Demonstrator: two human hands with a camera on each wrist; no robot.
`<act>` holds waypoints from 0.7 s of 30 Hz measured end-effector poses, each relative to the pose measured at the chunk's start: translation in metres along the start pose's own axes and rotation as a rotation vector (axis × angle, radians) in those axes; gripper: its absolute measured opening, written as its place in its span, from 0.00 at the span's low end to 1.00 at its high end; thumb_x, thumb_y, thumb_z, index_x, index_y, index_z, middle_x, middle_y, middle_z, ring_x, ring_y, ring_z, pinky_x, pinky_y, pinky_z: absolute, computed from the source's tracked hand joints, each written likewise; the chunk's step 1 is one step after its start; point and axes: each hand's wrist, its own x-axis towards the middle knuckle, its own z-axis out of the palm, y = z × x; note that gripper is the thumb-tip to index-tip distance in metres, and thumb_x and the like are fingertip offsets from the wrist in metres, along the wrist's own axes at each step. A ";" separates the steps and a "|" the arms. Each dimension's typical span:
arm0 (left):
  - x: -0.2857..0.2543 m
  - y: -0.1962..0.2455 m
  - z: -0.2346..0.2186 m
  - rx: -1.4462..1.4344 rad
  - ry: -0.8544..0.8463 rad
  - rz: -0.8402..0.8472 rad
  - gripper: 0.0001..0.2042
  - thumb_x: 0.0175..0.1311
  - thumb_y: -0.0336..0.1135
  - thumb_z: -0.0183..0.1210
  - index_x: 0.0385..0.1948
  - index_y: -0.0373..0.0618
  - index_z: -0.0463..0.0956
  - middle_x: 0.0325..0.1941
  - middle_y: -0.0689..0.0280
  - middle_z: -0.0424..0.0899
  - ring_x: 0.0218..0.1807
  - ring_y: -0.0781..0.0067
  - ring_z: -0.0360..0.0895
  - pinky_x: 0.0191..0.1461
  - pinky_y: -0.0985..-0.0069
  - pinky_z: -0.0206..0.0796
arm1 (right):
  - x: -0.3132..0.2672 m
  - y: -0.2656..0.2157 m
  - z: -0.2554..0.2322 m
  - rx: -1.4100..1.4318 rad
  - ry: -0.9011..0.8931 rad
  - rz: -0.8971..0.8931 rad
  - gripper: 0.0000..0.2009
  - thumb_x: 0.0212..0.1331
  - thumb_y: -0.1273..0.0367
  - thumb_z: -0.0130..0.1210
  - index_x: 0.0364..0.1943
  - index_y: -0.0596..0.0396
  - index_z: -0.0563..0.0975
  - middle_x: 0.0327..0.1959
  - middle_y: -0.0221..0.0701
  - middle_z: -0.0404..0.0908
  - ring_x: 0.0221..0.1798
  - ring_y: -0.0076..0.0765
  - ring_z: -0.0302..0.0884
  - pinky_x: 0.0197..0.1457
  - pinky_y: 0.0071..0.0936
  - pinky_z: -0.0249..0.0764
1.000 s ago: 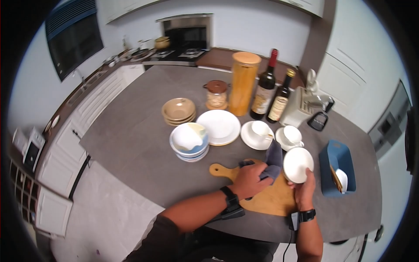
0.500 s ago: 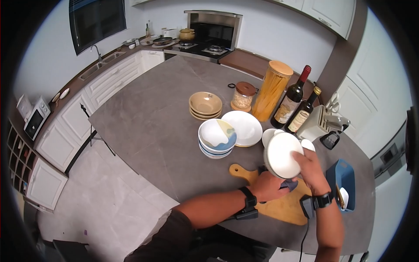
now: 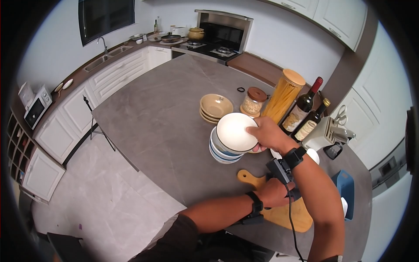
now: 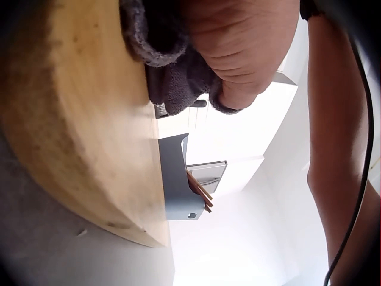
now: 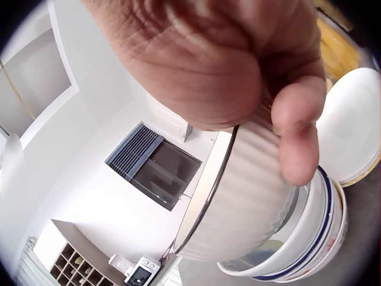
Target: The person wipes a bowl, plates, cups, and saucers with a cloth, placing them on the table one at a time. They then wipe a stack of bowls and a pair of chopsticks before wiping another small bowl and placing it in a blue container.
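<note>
My right hand (image 3: 271, 134) pinches the rim of a white bowl (image 3: 237, 132), thumb inside and fingers beneath. The bowl is tilted over a stack of blue-and-white bowls (image 3: 223, 158); in the right wrist view the held bowl (image 5: 238, 202) overlaps the stack (image 5: 321, 238), and whether they touch I cannot tell. My left hand (image 3: 275, 193) grips a dark grey cloth (image 3: 296, 194) on the wooden cutting board (image 3: 286, 217). The left wrist view shows the cloth (image 4: 178, 83) bunched under the fingers, just over the board (image 4: 101, 119).
Tan bowls (image 3: 216, 106) are stacked behind the blue-and-white ones. Farther right stand an oat jar (image 3: 254, 102), a pasta canister (image 3: 283, 96), two bottles (image 3: 300, 111) and a knife block (image 3: 318, 134). A blue bin (image 3: 345, 192) sits at the right edge.
My right hand has carried the white bowl leftward from the board's right side to over the blue-and-white stack. My left hand stays over the board with the cloth. The head view has shifted.
</note>
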 end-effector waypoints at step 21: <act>0.009 -0.016 0.021 -0.064 0.039 0.182 0.18 0.66 0.44 0.67 0.53 0.46 0.86 0.52 0.53 0.91 0.56 0.45 0.86 0.62 0.55 0.76 | 0.025 0.058 0.013 0.042 -0.045 -0.089 0.22 0.75 0.57 0.58 0.52 0.68 0.82 0.27 0.38 0.86 0.22 0.30 0.87 0.18 0.26 0.78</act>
